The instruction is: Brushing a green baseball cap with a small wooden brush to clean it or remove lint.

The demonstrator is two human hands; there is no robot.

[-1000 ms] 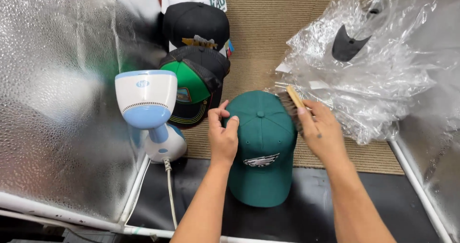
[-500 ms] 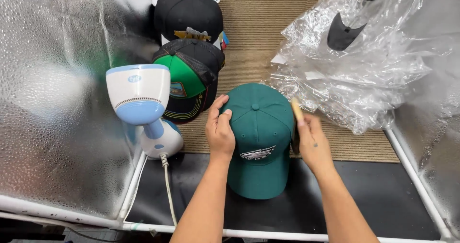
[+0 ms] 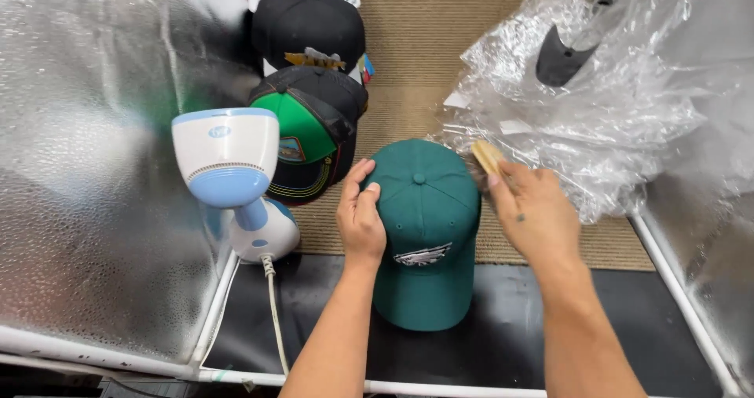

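Two crinkled silver reflector panels (image 3: 86,170) wall in the workspace on the left and right, standing over a woven tan mat (image 3: 440,68) and a black sheet (image 3: 510,335) nearer the person. Next in size, a heap of clear plastic wrap (image 3: 597,107) lies at the right, with a dark cap brim (image 3: 561,60) showing through it. A white and blue handheld steamer (image 3: 228,166) stands at the left, its cord trailing down. Beside it lie a black cap with a green front panel (image 3: 310,143) and, beyond that, a plain black cap (image 3: 310,29).

The dark green baseball cap (image 3: 424,233) sits in the middle, crown on the mat and brim over the black sheet. The left hand (image 3: 360,221) lies flat against the crown's left side, fingers extended, steadying it. The right hand (image 3: 534,217) is closed around a small wooden brush (image 3: 487,158), whose bristles meet the crown's upper right edge. I judge the brushing to be under way; whether any part of the cap is already finished cannot be told from its surface.
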